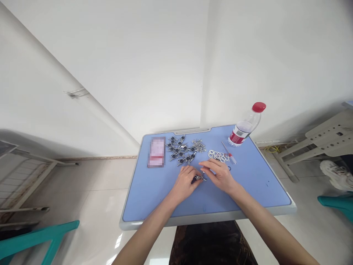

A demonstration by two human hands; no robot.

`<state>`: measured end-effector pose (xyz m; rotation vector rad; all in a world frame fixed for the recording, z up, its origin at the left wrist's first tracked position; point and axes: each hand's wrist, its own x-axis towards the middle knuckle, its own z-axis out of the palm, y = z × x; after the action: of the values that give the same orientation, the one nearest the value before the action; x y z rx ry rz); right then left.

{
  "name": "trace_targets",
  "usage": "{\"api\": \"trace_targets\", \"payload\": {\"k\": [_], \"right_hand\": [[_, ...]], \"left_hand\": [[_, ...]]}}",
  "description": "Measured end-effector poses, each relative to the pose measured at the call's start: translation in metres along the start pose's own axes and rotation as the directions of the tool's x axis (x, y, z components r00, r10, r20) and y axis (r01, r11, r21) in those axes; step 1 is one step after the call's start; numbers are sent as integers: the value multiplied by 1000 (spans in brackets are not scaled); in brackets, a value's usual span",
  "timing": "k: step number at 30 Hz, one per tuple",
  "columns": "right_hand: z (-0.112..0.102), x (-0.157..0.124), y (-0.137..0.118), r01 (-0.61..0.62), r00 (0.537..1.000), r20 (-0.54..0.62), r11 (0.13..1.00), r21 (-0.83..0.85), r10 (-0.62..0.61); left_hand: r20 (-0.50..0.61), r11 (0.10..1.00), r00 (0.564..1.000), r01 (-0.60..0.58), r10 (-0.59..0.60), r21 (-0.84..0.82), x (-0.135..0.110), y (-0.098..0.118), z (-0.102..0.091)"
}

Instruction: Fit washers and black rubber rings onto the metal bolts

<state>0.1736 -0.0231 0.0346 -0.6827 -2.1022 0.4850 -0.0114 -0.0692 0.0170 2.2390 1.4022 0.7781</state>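
My left hand [187, 182] rests on the blue table, its fingers closed around a small metal fitting with a black part [197, 177]. Just right of it, my right hand [219, 175] is held over the fitting with thumb and forefinger pinched. A thin shiny bit shows at those fingertips, too small to name. Beyond my hands lies a cluster of similar metal fittings with round black centres [180, 150]. Beside them is a heap of small metal screws or pins [199, 145]. Flat, pale metal rings [217, 155] are piled beyond my right hand.
A screwdriver with a red and clear handle [231, 157] lies right of the rings. A red-capped bottle [242, 130] stands at the far right of the blue table [149, 195]. A blurred pink rectangle [156, 151] lies at left. A small dark ring [229, 168] sits near my right wrist.
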Motion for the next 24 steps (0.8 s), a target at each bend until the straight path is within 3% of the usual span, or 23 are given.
{"api": "trace_targets", "payload": {"k": [7, 13, 20, 24], "right_hand": [[-6, 0, -2, 39, 998, 47, 992, 118, -45], [0, 0, 3, 17, 998, -53, 1000, 13, -17], [-6, 1, -3, 46, 997, 50, 994, 98, -51], [0, 0, 0, -2, 1000, -19, 999, 45, 3]], "left_hand": [[9, 1000, 1000, 25, -25, 18, -2, -1, 1], [15, 1000, 1000, 26, -26, 15, -2, -2, 2], [3, 999, 999, 32, -32, 2, -3, -2, 2], [3, 1000, 1000, 25, -25, -2, -3, -2, 2]]}}
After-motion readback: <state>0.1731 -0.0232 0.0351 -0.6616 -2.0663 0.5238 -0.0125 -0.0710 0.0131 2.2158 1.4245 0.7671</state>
